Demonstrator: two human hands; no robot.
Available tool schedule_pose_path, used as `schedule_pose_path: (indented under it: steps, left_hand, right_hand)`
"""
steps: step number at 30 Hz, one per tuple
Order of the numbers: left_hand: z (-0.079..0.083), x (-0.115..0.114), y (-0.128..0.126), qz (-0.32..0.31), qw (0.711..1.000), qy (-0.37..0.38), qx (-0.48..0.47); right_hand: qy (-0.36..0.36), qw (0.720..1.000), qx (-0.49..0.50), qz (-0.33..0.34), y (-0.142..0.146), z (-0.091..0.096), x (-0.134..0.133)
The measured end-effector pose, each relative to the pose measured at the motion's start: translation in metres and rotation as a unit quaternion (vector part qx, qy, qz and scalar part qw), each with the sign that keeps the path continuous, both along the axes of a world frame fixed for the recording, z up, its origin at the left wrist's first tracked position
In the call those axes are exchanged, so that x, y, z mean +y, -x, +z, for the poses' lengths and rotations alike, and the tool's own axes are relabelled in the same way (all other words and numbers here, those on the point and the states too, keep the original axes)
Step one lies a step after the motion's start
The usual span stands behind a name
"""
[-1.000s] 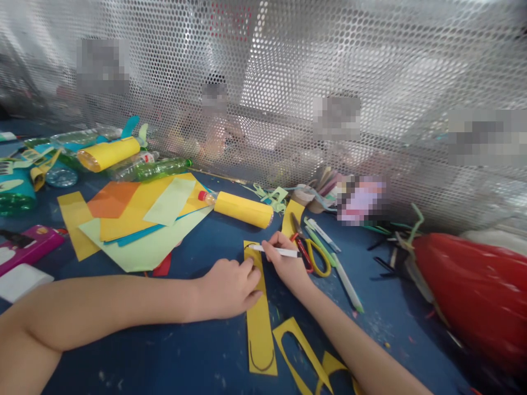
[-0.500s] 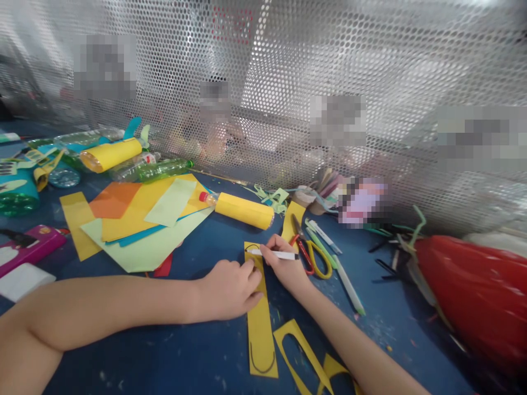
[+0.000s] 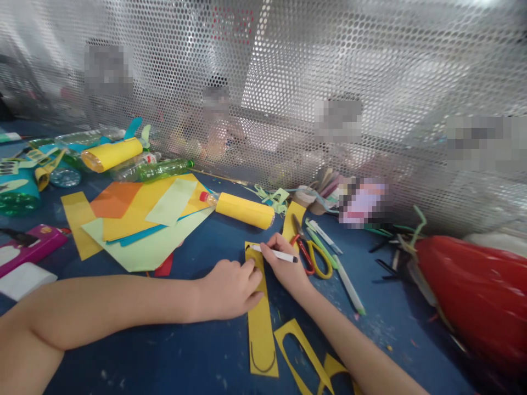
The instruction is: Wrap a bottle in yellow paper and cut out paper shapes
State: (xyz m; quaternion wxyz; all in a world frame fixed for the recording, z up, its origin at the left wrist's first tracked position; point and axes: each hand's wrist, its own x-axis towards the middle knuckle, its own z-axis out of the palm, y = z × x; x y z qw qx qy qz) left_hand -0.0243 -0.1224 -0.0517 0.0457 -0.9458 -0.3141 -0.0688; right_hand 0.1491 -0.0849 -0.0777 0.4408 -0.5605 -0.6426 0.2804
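Note:
A long yellow paper strip [image 3: 260,334] lies on the blue table [image 3: 197,351], with a dark curved line drawn near its near end. My left hand [image 3: 230,288] rests on the strip's left side, fingers curled and pressing it down. My right hand [image 3: 284,263] grips a white pen [image 3: 275,253], its tip on the far end of the strip, where another dark curve shows.
Scissors with yellow and red handles [image 3: 310,252] and pens lie right of my right hand. A yellow-wrapped bottle [image 3: 242,210] lies beyond the strip. Coloured paper sheets [image 3: 144,219] sit at the left, yellow offcuts [image 3: 304,351] at the front, a red object [image 3: 473,291] at the right. A perforated metal screen [image 3: 288,82] backs the table.
My right hand has shifted the pen a little along the far end of the strip. My left hand has stayed in place on the paper.

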Motion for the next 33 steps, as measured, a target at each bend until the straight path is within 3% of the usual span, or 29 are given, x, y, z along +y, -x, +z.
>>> schedule_pose_path:
  steps: [33]
  left_hand:
    - [-0.001, 0.0, 0.0, -0.001, 1.0, 0.009, -0.003]
  right_hand:
    - [-0.062, 0.992, -0.027, -0.104, 0.002, 0.008, -0.003]
